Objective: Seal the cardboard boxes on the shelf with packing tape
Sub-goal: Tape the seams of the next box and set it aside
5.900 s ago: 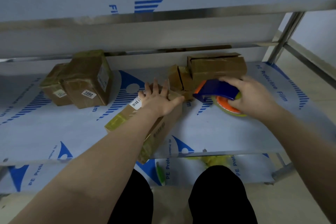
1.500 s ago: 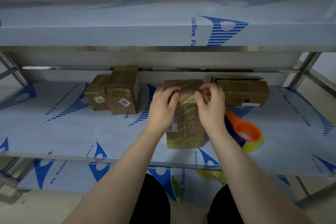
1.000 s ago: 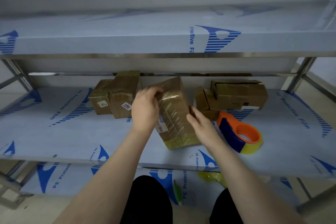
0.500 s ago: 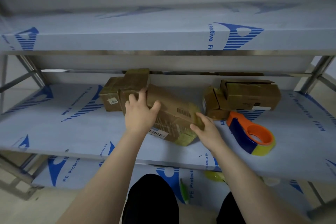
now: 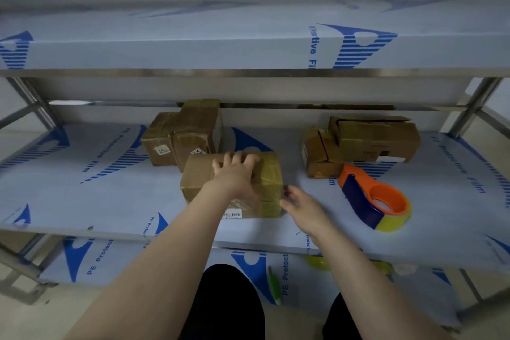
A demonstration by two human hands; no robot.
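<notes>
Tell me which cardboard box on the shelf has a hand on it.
The front middle box, where the left hand rests; the other boxes stand untouched behind it.

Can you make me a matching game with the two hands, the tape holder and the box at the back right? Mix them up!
Things:
1 left hand
2 right hand
3 tape holder
4 back right box

Where or how:
A top flap gaping
B orange and blue
C resting on top of the middle box
D empty, just right of the middle box

Pairs: 1-C, 2-D, 3-B, 4-A
</notes>
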